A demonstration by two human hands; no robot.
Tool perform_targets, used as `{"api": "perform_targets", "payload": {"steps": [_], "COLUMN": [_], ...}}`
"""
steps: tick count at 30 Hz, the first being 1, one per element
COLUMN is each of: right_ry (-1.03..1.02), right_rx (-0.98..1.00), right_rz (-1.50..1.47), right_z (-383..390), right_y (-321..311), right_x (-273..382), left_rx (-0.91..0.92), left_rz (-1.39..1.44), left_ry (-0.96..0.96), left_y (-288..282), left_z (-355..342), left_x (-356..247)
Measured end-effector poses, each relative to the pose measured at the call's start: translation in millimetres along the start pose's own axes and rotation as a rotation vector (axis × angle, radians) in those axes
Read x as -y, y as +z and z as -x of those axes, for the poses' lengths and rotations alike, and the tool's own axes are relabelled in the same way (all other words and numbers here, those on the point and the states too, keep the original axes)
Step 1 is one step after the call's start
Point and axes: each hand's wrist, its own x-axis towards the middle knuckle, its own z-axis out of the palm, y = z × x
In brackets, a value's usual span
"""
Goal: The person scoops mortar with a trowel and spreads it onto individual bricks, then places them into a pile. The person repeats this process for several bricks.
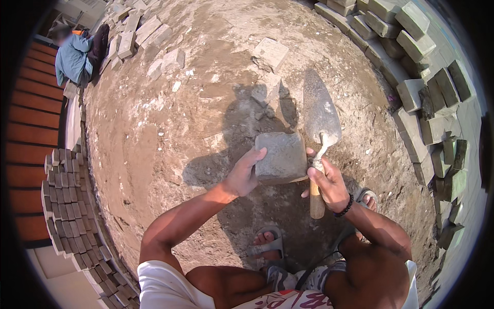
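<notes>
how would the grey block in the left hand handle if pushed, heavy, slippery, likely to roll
The grey block looks thick and stonelike, so it is probably stiff and fairly heavy. Its flat faces and squared edges suggest it would slide rather than roll. Its matte, rough-looking surface should give the left hand decent grip.

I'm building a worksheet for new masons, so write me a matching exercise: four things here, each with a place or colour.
1. trowel
2. grey block
3. left sleeve
4. person in blue

A. white
B. at the picture's upper left
C. in the right hand
D. gripped by the left hand

Pairs: 1-C, 2-D, 3-A, 4-B
</notes>
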Motion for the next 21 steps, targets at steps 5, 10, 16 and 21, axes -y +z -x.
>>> {"api": "perform_targets", "payload": {"steps": [5,10,16,21], "right_ry": [-0.034,0.016,0.099,0.086], "right_rx": [-0.106,-0.092,0.053,-0.069], "right_rz": [0.146,0.193,0.219,0.219], "right_z": [0,-10,-17,-12], "right_y": [-6,-17,-23,-16], "right_x": [0,10,27,26], "left_rx": [-0.004,-0.089,-0.011,0.018], "left_rz": [-0.147,-0.357,-0.301,0.045], "left_ry": [0.045,-0.043,-0.313,-0.326], "left_y": [2,-14,-18,-31], "left_z": [-9,-8,-8,6], "left_x": [1,-7,-8,23]}}
